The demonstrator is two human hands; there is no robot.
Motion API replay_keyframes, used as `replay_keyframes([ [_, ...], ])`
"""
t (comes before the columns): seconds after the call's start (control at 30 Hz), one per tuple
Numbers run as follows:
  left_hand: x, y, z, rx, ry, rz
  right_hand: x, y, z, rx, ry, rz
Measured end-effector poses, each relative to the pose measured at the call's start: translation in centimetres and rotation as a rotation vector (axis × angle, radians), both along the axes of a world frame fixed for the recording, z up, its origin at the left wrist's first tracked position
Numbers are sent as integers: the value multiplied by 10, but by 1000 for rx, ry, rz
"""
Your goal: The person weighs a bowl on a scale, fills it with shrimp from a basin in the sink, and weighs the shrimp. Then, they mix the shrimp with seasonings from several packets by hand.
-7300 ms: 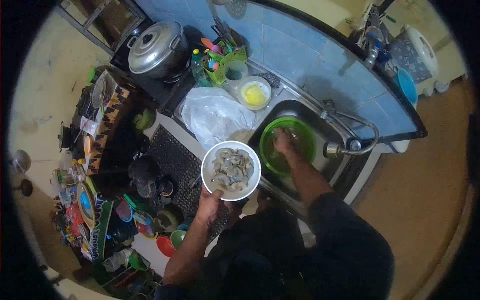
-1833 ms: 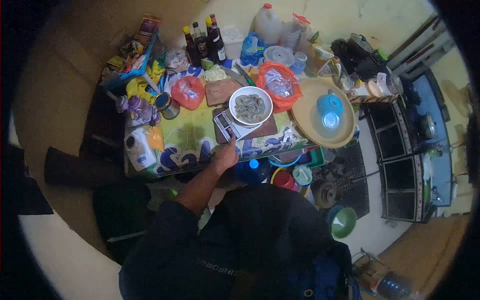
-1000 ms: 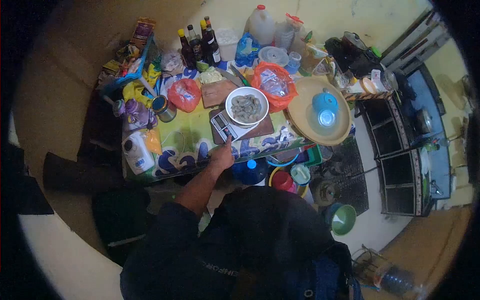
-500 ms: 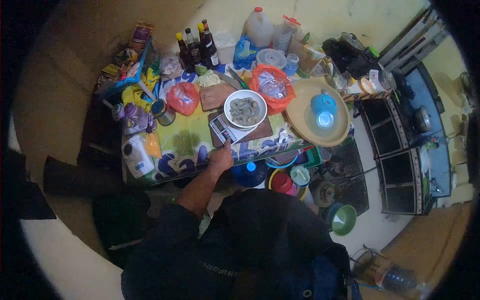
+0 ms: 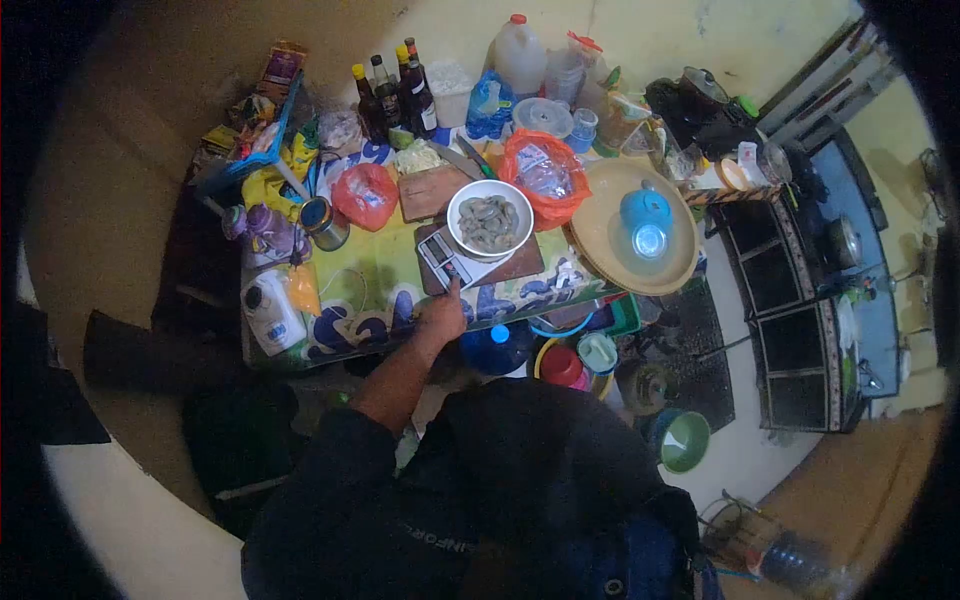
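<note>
My left hand (image 5: 440, 319) reaches to the table's front edge, index finger stretched out and its tip at the front of a white kitchen scale (image 5: 447, 268). The other fingers look curled, and nothing is held. On the scale rests a white bowl (image 5: 527, 240) of raw shrimp (image 5: 489, 222). Beneath the scale lies a dark brown board (image 5: 523, 264). A wooden cutting board (image 5: 430, 194) lies behind it, near chopped pale vegetable pieces (image 5: 417, 158) and a knife (image 5: 455, 160). My right hand does not show.
Right of the bowl are an orange plastic bag (image 5: 572, 205) and a broad tan tray (image 5: 600, 255) with a blue container (image 5: 647, 210). A red bag (image 5: 364, 196), a tin can (image 5: 325, 225) and a white jug (image 5: 273, 312) stand left. Dark bottles (image 5: 390, 105) line the back.
The view has shifted very slightly. My left index finger stays at the front of the scale, and the bowl of shrimp has not moved on it.
</note>
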State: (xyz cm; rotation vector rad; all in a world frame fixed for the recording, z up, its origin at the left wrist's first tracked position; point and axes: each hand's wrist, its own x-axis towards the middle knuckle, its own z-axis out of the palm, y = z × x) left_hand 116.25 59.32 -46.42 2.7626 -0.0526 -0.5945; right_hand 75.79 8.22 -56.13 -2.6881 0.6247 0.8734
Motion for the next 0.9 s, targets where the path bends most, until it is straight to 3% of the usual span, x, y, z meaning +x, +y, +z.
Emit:
replay_keyframes([
  [0.13, 3, 4, -9, 19, 10, -27, -1, 1, -1, 8, -3, -2],
  [0.33, 10, 4, -15, -146, -264, 46, -6, 1, -3, 17, -19, -17],
  [0.5, 59, -9, -35, -955, 36, 512, -22, -3, -8, 26, -29, -34],
  [0.57, 59, -28, 1, -1263, 213, 805, -31, -8, -11, 30, -38, -37],
  [0.7, 87, -40, -20, -1665, 253, 876, -81, -24, -18, 24, -85, -57],
  [0.8, 107, -38, -52, -1592, 344, 973, -155, -46, -37, -92, -128, 146],
  [0.83, 105, -43, -40, -1547, 320, 1000, -180, -53, -41, -89, -225, 229],
  [0.87, 113, -36, -56, -1622, 351, 953, -205, -60, -48, -39, -378, 270],
  [0.9, 109, -42, -41, -1605, 349, 941, -218, -69, -65, 304, -652, 157],
])
